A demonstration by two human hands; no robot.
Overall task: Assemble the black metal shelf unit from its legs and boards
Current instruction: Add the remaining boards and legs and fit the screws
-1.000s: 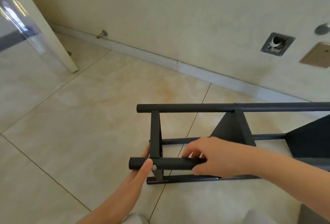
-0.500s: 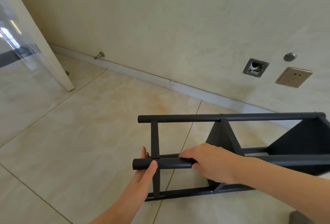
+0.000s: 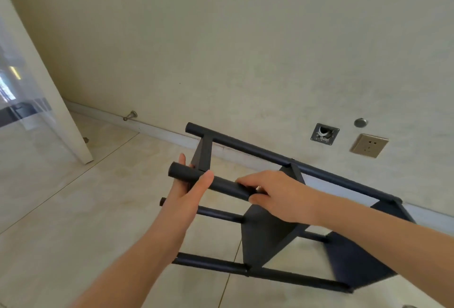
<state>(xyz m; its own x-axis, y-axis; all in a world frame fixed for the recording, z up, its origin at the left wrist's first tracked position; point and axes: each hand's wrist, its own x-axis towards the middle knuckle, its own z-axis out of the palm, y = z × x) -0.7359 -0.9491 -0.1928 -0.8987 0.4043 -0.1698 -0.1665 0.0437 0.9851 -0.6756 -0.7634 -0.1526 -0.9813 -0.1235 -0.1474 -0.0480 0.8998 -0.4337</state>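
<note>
The black metal shelf unit (image 3: 266, 234) is tilted, its left end raised off the tiled floor and its right end low. Several round black legs run lengthwise, joined by flat black boards. My left hand (image 3: 189, 187) wraps the near upper leg (image 3: 223, 186) close to its left tip, thumb over the top. My right hand (image 3: 275, 194) grips the same leg further right, above the middle board (image 3: 265, 239). The far upper leg (image 3: 258, 151) runs toward the wall. Part of the end board is hidden behind my left hand.
A cream wall stands close behind the shelf, with a power socket (image 3: 368, 145), an open wall box (image 3: 324, 133) and a round cap (image 3: 360, 122). A door stop (image 3: 130, 115) sticks out of the skirting. A white door edge (image 3: 61, 116) stands at the left.
The shelf lay flat on its side before; now its left end has swung up and the unit tilts. Both hands kept their grip on the near leg. The camera has lifted toward the wall.
</note>
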